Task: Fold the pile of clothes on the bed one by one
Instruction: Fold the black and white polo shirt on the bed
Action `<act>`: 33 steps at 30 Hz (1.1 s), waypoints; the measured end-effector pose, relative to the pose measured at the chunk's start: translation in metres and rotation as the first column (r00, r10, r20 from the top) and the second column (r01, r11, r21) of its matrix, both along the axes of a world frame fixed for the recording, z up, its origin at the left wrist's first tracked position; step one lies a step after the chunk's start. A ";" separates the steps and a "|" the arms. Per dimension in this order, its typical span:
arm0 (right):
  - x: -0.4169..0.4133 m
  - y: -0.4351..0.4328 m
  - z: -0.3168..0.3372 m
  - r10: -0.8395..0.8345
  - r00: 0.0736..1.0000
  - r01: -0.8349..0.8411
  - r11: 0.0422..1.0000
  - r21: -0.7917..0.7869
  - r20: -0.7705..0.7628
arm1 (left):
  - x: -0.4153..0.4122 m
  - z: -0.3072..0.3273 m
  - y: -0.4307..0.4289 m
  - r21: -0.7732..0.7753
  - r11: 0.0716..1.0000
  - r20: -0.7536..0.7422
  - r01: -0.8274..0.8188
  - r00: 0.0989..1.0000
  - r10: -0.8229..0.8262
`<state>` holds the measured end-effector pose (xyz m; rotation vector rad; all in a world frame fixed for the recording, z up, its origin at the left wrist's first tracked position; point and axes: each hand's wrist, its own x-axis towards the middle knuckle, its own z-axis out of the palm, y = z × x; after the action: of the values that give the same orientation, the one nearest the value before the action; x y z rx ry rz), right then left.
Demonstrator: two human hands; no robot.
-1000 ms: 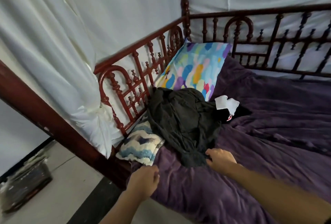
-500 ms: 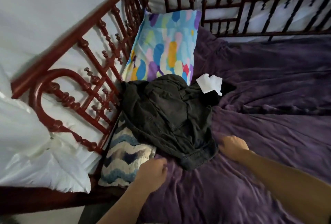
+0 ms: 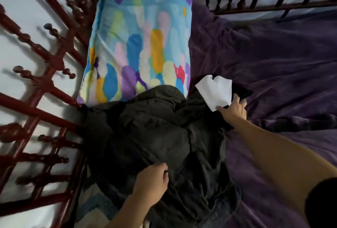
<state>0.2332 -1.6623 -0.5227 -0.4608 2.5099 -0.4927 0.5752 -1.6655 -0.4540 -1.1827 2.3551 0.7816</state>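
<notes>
Item, at 6 o'clock: left hand (image 3: 152, 184), fingers curled into a fold of the crumpled dark grey garment (image 3: 155, 136), gripping it; a blue-and-cream chevron cushion (image 3: 94, 209) lay half under the garment at 7 o'clock. The garment formed the pile at mid-view, resting on the wrinkled purple bed cover (image 3: 273, 63), its left edge against the red-brown turned-wood bed rail (image 3: 45, 85) at 9 o'clock. Right forearm entered from 4 o'clock, black sleeve (image 3: 321, 206) at its near end; right hand (image 3: 234, 111) lay at the pile's 2 o'clock edge, thumb and forefinger spread wide, thumb tip touching a white folded cloth (image 3: 217, 92) that lay on a black piece of clothing (image 3: 241, 91); nothing clasped. At 12 o'clock: a pillow in blue, purple, yellow and pink brushstroke print (image 3: 142, 36), its lower end covered by the garment.
</notes>
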 end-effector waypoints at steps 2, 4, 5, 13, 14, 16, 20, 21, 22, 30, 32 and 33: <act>-0.004 -0.009 -0.011 0.003 0.994 -0.009 0.999 0.051 0.112 | 0.000 -0.007 -0.004 0.030 0.999 -0.003 0.013 1.000 -0.013; 0.005 -0.009 -0.017 0.037 0.993 -0.043 0.998 0.051 0.116 | 0.004 -0.008 -0.004 0.052 0.998 -0.006 0.021 1.000 -0.021; 0.014 -0.006 -0.017 0.059 0.995 -0.062 0.997 0.038 0.077 | 0.008 -0.006 -0.005 0.064 0.997 -0.003 0.030 1.000 -0.030; 0.090 0.046 0.061 0.109 0.994 -0.113 0.961 -0.253 -0.029 | 0.035 0.043 -0.019 0.008 0.996 -0.072 0.093 0.993 -0.093; 0.097 0.055 0.079 0.117 0.992 -0.125 0.951 -0.284 -0.048 | 0.038 0.053 -0.019 -0.014 0.995 -0.098 0.098 0.990 -0.099; 0.109 0.076 0.121 0.124 0.990 -0.137 0.938 -0.320 -0.061 | 0.045 0.072 -0.016 -0.077 0.989 -0.137 0.128 0.981 -0.137; 0.133 0.127 0.214 0.078 0.996 -0.085 0.870 -0.486 -0.035 | 0.055 0.106 -0.005 -0.203 0.953 -0.188 0.225 0.946 -0.263; 0.140 0.140 0.239 0.062 0.998 -0.060 0.846 -0.530 -0.014 | 0.054 0.114 -0.001 -0.227 0.943 -0.198 0.244 0.937 -0.290; 0.147 0.153 0.263 0.051 0.999 -0.033 0.817 -0.576 0.016 | 0.053 0.121 0.005 -0.241 0.938 -0.211 0.248 0.930 -0.300; 0.188 0.267 0.399 -0.028 0.910 0.355 0.567 -0.743 0.414 | 0.010 0.187 0.087 -0.117 0.968 -0.527 0.223 0.812 -0.250; 0.187 0.297 0.412 -0.067 0.843 0.495 0.488 -0.719 0.534 | -0.006 0.205 0.116 -0.078 0.958 -0.635 0.275 0.727 -0.260; 0.183 0.312 0.416 -0.084 0.821 0.540 0.437 -0.719 0.565 | -0.013 0.215 0.130 -0.057 0.957 -0.693 0.286 0.679 -0.244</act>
<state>0.4160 -1.3505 -0.1066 -0.1370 1.6859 -1.8457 0.5626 -1.5351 -0.2392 -0.5154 2.9731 1.3559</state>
